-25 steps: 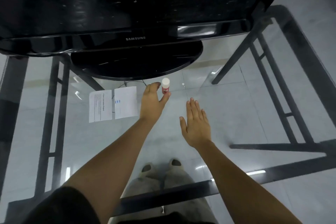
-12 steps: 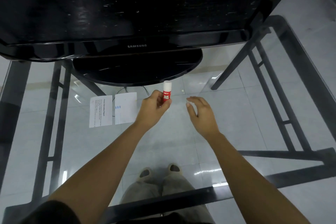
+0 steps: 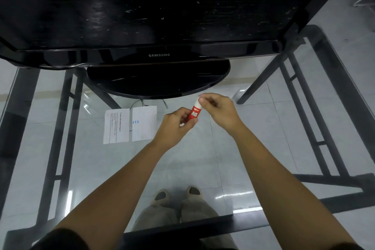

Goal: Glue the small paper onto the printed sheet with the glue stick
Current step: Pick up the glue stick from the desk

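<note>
A red glue stick (image 3: 194, 113) with a white cap is held up above the glass table. My left hand (image 3: 174, 126) grips its red body from below. My right hand (image 3: 218, 110) pinches the white cap at the top, and the cap sits on the tube. Two papers lie flat on the glass to the left of my hands: a printed sheet (image 3: 116, 126) with lines of text, and beside it a small paper (image 3: 144, 123) with a blue mark.
A black Samsung monitor (image 3: 158, 55) on a round stand (image 3: 158, 81) fills the far side of the glass table (image 3: 274, 132). Black frame bars run under the glass at left and right. My legs and shoes show through it below.
My left hand closed on the glue stick and lifted it off the glass. My right hand rose from flat over the table and took hold of the cap.
</note>
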{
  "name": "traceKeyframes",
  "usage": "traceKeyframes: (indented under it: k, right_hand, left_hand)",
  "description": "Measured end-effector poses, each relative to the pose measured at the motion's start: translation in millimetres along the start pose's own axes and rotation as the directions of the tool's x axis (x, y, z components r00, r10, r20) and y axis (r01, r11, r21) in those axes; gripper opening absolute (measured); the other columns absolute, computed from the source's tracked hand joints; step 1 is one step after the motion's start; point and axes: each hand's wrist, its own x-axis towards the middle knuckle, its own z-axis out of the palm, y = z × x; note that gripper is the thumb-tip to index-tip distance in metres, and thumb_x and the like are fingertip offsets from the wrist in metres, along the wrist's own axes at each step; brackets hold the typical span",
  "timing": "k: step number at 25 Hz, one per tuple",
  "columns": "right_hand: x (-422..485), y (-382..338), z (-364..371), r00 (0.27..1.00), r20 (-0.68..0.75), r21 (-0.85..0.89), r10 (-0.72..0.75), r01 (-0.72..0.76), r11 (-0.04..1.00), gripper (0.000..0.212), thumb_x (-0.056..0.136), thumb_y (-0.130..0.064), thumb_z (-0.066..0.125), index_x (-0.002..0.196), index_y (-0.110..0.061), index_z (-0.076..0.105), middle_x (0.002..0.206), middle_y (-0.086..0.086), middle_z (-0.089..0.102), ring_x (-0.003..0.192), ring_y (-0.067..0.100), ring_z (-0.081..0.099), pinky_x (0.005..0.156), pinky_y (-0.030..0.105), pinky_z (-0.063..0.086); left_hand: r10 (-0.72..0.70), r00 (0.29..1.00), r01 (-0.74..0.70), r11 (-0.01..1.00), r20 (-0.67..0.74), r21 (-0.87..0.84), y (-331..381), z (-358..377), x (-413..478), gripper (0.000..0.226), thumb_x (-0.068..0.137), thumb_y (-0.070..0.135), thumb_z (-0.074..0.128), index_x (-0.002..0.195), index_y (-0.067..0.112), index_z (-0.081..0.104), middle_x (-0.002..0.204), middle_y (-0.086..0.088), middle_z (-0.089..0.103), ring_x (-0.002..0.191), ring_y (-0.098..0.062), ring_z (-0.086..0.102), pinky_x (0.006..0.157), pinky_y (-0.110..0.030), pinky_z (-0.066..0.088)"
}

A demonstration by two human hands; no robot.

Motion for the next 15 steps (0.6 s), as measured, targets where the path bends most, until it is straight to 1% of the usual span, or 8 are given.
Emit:
traceKeyframes:
  k: [1, 3, 4, 5, 8, 10, 15]
  right_hand:
    - [2.2, -1.0, 0.5, 0.999, -0.036, 0.032, 0.011, -0.01, 0.999, 0.02, 0.09, -0.028, 0.058, 0.103, -0.015, 0.066, 0.093, -0.009, 0.065, 0.089, 0.005, 0.061, 0.082, 0.019, 0.047]
    - [9.3, -3.1, -1.7, 0.985, -0.17, 0.115, 0.038, -0.019, 0.993, 0.02, 0.09, -0.031, 0.057, 0.105, -0.02, 0.065, 0.094, -0.014, 0.064, 0.091, 0.003, 0.06, 0.078, 0.013, 0.044]
    - [14.1, -2.5, -4.1, 0.975, -0.221, 0.119, 0.034, -0.008, 0.993, 0.022, 0.09, -0.032, 0.057, 0.107, -0.021, 0.065, 0.098, -0.011, 0.064, 0.093, 0.005, 0.059, 0.077, 0.012, 0.044]
    - [17.8, 0.0, -5.4, 0.972, -0.235, 0.087, 0.015, 0.005, 0.996, 0.024, 0.089, -0.032, 0.058, 0.109, -0.021, 0.064, 0.103, -0.006, 0.064, 0.095, 0.007, 0.06, 0.077, 0.012, 0.045]
    - [23.0, 16.3, 2.6, 0.99, -0.139, -0.097, -0.026, 0.013, 0.995, 0.03, 0.087, -0.023, 0.063, 0.115, -0.013, 0.062, 0.113, 0.009, 0.061, 0.096, 0.016, 0.061, 0.08, 0.015, 0.046]
    - [23.6, 28.9, 10.8, 0.996, -0.09, -0.2, -0.019, 0.001, 0.98, 0.035, 0.086, -0.02, 0.064, 0.12, -0.008, 0.058, 0.117, 0.011, 0.061, 0.099, 0.02, 0.061, 0.085, 0.02, 0.045]
    - [30.2, 47.5, 17.6, 0.994, -0.107, -0.285, -0.021, -0.011, 0.959, 0.031, 0.086, -0.018, 0.063, 0.114, -0.006, 0.058, 0.116, 0.013, 0.061, 0.1, 0.022, 0.06, 0.083, 0.019, 0.043]
  left_hand:
    - [-0.005, 1.0, 0.005, 1.0, 0.009, 0.014, -3.4, -3.1, -0.6, 0.023, 0.085, 0.029, 0.064, 0.102, 0.015, 0.061, 0.083, 0.01, 0.062, 0.074, 0.004, 0.057, 0.067, -0.002, 0.042]
    - [-0.031, 0.998, 0.027, 0.997, 0.052, 0.077, -12.8, -8.6, -4.6, 0.026, 0.084, 0.031, 0.065, 0.104, 0.015, 0.061, 0.086, 0.01, 0.061, 0.074, 0.006, 0.055, 0.063, -0.002, 0.041]
    - [-0.051, 0.997, 0.045, 0.994, 0.062, 0.102, -17.3, -10.4, -7.6, 0.027, 0.084, 0.032, 0.065, 0.104, 0.015, 0.06, 0.087, 0.009, 0.061, 0.073, 0.006, 0.054, 0.062, -0.002, 0.039]
    - [-0.071, 0.996, 0.065, 0.992, 0.056, 0.109, -21.2, -12.1, -10.2, 0.027, 0.084, 0.032, 0.065, 0.104, 0.015, 0.06, 0.087, 0.009, 0.061, 0.073, 0.006, 0.054, 0.061, -0.001, 0.039]
    - [-0.087, 0.996, 0.086, 0.994, 0.009, 0.072, -23.7, -14.3, -11.8, 0.024, 0.084, 0.031, 0.065, 0.102, 0.016, 0.061, 0.083, 0.011, 0.061, 0.073, 0.009, 0.055, 0.065, 0.002, 0.039]
    - [-0.075, 0.997, 0.075, 0.995, -0.006, 0.061, -20.9, -14.8, -11.0, 0.024, 0.084, 0.03, 0.065, 0.103, 0.015, 0.061, 0.082, 0.011, 0.06, 0.074, 0.007, 0.055, 0.066, 0.003, 0.038]
    - [-0.067, 0.998, 0.068, 0.996, -0.022, 0.065, -21.6, -19.4, -11.0, 0.028, 0.084, 0.03, 0.065, 0.105, 0.013, 0.06, 0.087, 0.008, 0.061, 0.076, 0.004, 0.056, 0.067, 0.003, 0.039]
